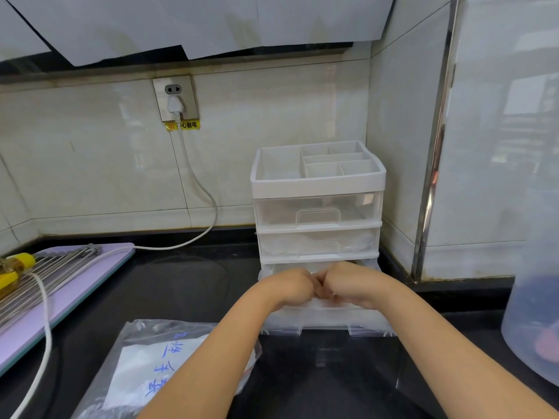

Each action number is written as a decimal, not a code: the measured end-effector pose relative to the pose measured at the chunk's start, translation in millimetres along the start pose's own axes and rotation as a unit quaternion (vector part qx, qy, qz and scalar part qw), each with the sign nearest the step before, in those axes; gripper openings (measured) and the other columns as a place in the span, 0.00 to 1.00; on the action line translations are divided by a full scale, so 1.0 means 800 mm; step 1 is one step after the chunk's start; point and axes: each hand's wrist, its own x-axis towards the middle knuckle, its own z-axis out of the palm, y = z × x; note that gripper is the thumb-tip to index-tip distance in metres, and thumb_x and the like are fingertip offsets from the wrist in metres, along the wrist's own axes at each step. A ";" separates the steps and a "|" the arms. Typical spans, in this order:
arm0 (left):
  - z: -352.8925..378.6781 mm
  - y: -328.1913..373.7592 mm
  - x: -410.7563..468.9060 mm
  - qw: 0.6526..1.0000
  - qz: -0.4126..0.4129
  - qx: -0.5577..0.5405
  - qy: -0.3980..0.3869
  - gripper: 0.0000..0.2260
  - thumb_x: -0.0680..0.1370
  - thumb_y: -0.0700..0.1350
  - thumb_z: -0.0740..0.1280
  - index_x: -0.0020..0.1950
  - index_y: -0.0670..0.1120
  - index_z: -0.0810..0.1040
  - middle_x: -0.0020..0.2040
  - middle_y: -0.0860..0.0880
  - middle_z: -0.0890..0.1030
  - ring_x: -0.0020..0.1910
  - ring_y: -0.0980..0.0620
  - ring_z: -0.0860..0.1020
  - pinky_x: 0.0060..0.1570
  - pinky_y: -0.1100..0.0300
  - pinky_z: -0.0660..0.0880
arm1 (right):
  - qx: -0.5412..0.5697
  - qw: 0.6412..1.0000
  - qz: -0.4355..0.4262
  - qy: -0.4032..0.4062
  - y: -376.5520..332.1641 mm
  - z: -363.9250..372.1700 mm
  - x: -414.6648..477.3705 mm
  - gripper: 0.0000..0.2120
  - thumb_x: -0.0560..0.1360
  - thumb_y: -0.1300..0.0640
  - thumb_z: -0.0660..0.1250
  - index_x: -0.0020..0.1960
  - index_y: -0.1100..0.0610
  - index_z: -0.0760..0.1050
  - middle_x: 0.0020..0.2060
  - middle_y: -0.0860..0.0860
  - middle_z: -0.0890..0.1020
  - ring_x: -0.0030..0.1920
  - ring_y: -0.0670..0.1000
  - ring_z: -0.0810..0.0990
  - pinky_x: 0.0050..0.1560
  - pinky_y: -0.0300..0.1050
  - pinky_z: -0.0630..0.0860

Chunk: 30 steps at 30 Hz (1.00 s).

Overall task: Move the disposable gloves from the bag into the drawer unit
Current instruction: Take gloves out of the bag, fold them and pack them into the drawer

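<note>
A white drawer unit (pixel 317 182) with three clear drawers stands against the tiled wall in the corner. Its bottom drawer (pixel 326 323) is pulled out toward me over the black counter. My left hand (pixel 290 287) and my right hand (pixel 348 284) are side by side inside that drawer, knuckles touching, fingers curled down on thin translucent gloves (pixel 305 306). The fingertips are hidden. The clear plastic bag (pixel 145 358) with blue writing lies flat on the counter at the lower left, partly under my left forearm, with white contents still visible inside.
A purple cutting board (pixel 75 291) with a metal rack and a yellow-handled tool (pixel 12 267) lies at the left. A white cable (pixel 196 182) runs from the wall socket across it. A large translucent container (pixel 532 313) stands at the right. The middle drawer holds something white.
</note>
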 end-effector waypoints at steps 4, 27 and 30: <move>-0.006 0.000 -0.001 0.995 -0.061 0.077 0.022 0.20 0.81 0.34 0.51 0.72 0.43 0.69 0.72 0.45 0.69 0.68 0.45 0.69 0.64 0.58 0.65 | -0.196 0.979 0.024 -0.039 -0.010 -0.005 -0.014 0.19 0.78 0.61 0.54 0.68 0.58 0.70 0.66 0.55 0.73 0.65 0.56 0.71 0.64 0.48 0.68; -0.007 0.001 -0.008 0.983 -0.044 0.165 0.061 0.22 0.78 0.40 0.65 0.72 0.42 0.67 0.68 0.44 0.71 0.63 0.45 0.73 0.58 0.57 0.70 | -0.248 0.961 0.073 0.093 0.002 0.001 -0.003 0.24 0.79 0.54 0.56 0.74 0.58 0.59 0.70 0.59 0.64 0.66 0.58 0.69 0.61 0.47 0.70; -0.028 0.017 -0.033 0.990 -0.015 0.117 0.078 0.25 0.77 0.41 0.68 0.73 0.46 0.67 0.71 0.47 0.70 0.67 0.46 0.71 0.62 0.57 0.68 | -0.261 0.959 0.058 0.089 -0.009 -0.011 -0.012 0.16 0.79 0.56 0.57 0.64 0.59 0.71 0.58 0.55 0.76 0.56 0.54 0.76 0.52 0.42 0.73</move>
